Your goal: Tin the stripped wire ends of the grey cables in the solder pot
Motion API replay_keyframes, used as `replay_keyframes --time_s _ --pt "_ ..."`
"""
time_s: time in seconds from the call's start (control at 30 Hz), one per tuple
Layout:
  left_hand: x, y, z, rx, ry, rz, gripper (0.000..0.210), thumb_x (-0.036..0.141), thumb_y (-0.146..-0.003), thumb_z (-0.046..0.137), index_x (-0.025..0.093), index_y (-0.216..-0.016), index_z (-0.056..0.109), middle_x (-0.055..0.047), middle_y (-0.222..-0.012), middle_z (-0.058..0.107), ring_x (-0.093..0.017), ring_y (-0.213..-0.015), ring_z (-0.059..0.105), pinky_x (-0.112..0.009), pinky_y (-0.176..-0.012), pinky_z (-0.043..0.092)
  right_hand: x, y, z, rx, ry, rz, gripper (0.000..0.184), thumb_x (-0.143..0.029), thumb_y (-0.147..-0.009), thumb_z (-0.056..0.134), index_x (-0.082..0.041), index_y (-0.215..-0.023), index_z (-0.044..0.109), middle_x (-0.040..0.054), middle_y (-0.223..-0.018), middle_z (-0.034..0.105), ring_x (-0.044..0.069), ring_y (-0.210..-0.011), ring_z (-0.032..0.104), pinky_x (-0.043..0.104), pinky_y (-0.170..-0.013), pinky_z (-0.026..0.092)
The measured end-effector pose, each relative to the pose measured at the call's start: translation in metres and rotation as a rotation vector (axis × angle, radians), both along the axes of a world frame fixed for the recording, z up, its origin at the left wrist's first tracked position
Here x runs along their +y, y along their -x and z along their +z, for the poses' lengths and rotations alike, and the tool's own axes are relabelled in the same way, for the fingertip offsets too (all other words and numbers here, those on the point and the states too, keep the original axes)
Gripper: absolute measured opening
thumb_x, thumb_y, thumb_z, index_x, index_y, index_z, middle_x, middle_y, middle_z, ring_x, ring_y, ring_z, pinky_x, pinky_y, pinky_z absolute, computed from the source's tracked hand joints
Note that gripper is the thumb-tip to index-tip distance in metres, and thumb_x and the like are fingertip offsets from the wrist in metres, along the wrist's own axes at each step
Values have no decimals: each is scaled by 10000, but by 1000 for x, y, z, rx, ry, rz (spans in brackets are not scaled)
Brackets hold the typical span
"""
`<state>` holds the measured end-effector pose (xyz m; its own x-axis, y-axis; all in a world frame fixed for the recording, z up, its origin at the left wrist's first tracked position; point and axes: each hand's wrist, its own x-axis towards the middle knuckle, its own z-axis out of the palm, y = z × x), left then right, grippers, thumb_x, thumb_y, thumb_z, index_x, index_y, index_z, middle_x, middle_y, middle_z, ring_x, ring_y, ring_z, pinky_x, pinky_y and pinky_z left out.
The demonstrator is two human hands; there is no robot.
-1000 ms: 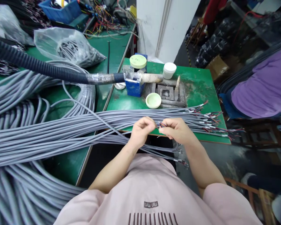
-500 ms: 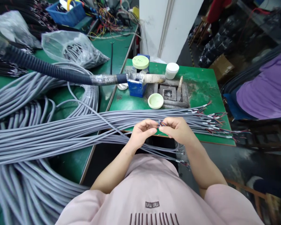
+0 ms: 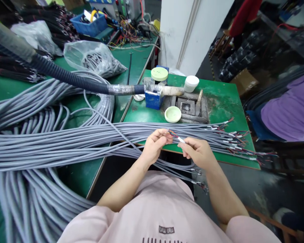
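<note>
Between two hands (image 3: pixel 153 146) (image 3: pixel 199 152); one cable (image 3: pixel 181 139)

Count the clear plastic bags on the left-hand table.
2: one bag behind the grey cable coil; the other bag farther left, beside a dark wire bundle. More may be hidden.

A big white post (image 3: pixel 183 37) stands behind two green tables (image 3: pixel 224 96). The floor (image 3: pixel 233 189) is dark gray. A brown box (image 3: pixel 244 81) sits on the right, where it is darker.
</note>
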<state>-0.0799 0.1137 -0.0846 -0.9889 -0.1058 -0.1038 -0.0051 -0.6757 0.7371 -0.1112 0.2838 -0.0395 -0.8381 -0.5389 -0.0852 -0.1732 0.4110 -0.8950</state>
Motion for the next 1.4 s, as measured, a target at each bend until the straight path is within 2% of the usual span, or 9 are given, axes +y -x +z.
replay_keyframes --time_s 0.17,0.33,0.47,0.73,0.9,1.03,1.23,1.4 --pt "11 -4 7 -9 130 73 312 364 -639 840 146 -681 620 16 -687 617 -76 -624 569 -200 -656 480 -3 -12 -4 46 9 1 354 -337 -919 532 -183 -601 543 -26 -521 538 93 -473 484 230 -501 363" --pt "16 -4 9 -45 74 120 288 353 -662 811 157 -697 604 20 -696 637 -84 -594 600 -206 -626 508 -5 -20 -8 -75 107 -32 320 -380 -930 509 -178 -698 599 -28 -518 553 87 -427 486 211 -452 375" --pt "19 -5 7 -78 57 156 305 386 -683 782 156 -692 581 20 -620 630 -87 -547 597 -188 -565 491 -7 -24 -14 -119 175 -78 274 -388 -915 536 -170 -799 655 -34 -508 552 83 -411 475 197 -429 371" --pt "23 -10 10 -44 48 219 286 382 -704 769 161 -734 590 9 -657 656 -98 -579 617 -204 -599 509 -13 -35 -13 -90 200 -170 274 -403 -895 549 -177 -775 648 -28 -502 546 93 -416 475 205 -428 390" --pt "24 -16 13 -15 -6 201 253 366 -740 737 155 -739 598 -12 -721 680 -91 -597 614 -207 -631 513 -17 -42 -9 -30 198 -204 281 -394 -891 551 -192 -701 597 -28 -502 538 95 -420 477 212 -440 401" --pt "21 -18 15 -35 -19 197 304 376 -684 781 155 -742 580 -8 -713 665 -91 -592 601 -209 -621 507 -17 -41 -13 -46 188 -193 260 -401 -883 552 -192 -748 628 -28 -499 541 99 -413 478 216 -432 398" --pt "13 -17 14 -3 72 173 296 341 -678 798 157 -856 649 23 -682 617 -68 -589 579 -167 -590 480 -17 -42 -16 -73 172 -133 274 -404 -884 545 -183 -751 638 -26 -496 549 95 -409 474 210 -427 390" --pt "13 -17 12 -18 82 168 235 330 -700 781 150 -744 637 14 -692 629 -59 -592 568 -157 -597 470 -20 -47 -6 -87 149 -173 256 -379 -879 551 -185 -726 617 -30 -502 544 89 -425 471 206 -450 395"
